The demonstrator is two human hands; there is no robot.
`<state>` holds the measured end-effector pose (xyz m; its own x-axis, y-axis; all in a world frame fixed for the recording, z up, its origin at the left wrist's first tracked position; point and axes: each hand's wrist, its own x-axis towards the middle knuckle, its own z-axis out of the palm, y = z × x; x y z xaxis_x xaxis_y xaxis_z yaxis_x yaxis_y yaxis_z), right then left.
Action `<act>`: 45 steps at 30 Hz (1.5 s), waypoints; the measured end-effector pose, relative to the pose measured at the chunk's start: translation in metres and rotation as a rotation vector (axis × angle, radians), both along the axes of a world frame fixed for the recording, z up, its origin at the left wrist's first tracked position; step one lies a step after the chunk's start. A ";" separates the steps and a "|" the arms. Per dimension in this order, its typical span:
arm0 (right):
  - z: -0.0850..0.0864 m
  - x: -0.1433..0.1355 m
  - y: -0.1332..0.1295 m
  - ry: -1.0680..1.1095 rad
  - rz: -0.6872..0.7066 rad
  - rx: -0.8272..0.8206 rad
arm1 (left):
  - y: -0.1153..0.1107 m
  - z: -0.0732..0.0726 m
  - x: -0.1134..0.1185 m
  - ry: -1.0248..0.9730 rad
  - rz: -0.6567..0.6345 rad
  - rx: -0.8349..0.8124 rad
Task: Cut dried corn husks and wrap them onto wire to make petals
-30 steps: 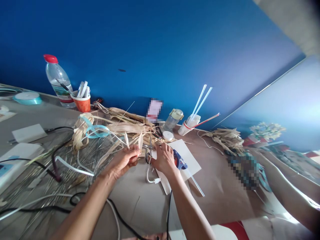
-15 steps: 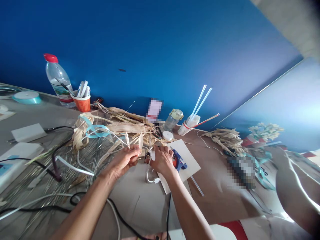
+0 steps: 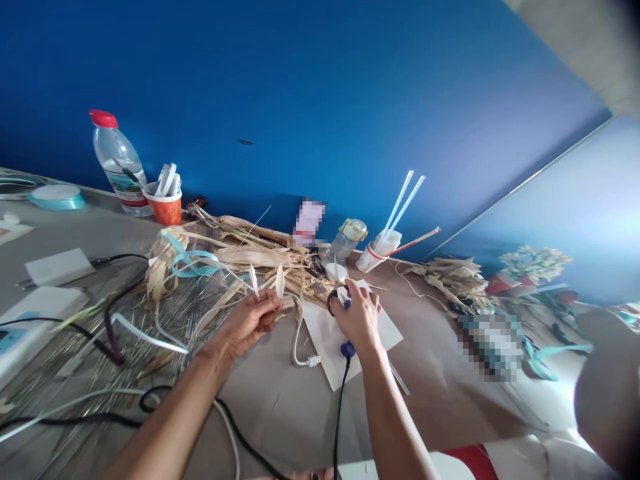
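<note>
My left hand [image 3: 253, 320] is closed in a pinch on pale, pointed husk pieces [image 3: 280, 281] that stand up above the fingers. Over a white sheet [image 3: 327, 363] to its right, my right hand [image 3: 359, 313] has its fingers curled, with a dark ring-shaped handle [image 3: 331, 301] at the fingertips. The rest of that item is hidden. Under this hand lies a blue glue gun [image 3: 347, 349], mostly covered, with a black cord running toward me. A heap of dried husks [image 3: 265, 257] lies beyond both hands.
Thin wires [image 3: 130, 333] and cables cover the left side. Along the blue wall stand a red-capped bottle [image 3: 120, 167], an orange cup [image 3: 167, 208], a clear jar [image 3: 345, 241] and a white cup with sticks [image 3: 370, 257]. More husks [image 3: 453, 277] lie right.
My right hand has moved right, from beside the white cable to over the glue gun, and the dark ring has moved with it. My left hand has stayed almost still.
</note>
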<state>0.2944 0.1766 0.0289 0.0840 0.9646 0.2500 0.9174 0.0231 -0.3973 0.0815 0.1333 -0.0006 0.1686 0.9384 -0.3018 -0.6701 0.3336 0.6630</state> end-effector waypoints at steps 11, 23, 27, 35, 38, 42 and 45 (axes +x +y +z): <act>-0.014 -0.043 -0.022 1.027 0.547 -0.283 | 0.000 0.007 0.002 0.102 0.170 0.045; -0.034 -0.061 -0.041 0.703 0.569 -0.157 | -0.001 0.008 0.002 0.036 0.224 0.037; -0.033 -0.063 -0.043 0.644 0.575 -0.132 | -0.001 0.004 0.002 0.038 0.214 0.040; -0.030 -0.066 -0.045 0.590 0.568 -0.116 | -0.001 0.006 0.004 0.049 0.209 -0.001; -0.030 -0.067 -0.045 0.607 0.570 -0.114 | 0.000 0.006 0.004 0.052 0.215 -0.012; -0.029 -0.069 -0.045 0.631 0.561 -0.141 | 0.000 0.005 0.004 0.046 0.223 -0.002; -0.028 -0.071 -0.046 0.657 0.548 -0.172 | 0.000 0.006 0.005 0.039 0.232 -0.011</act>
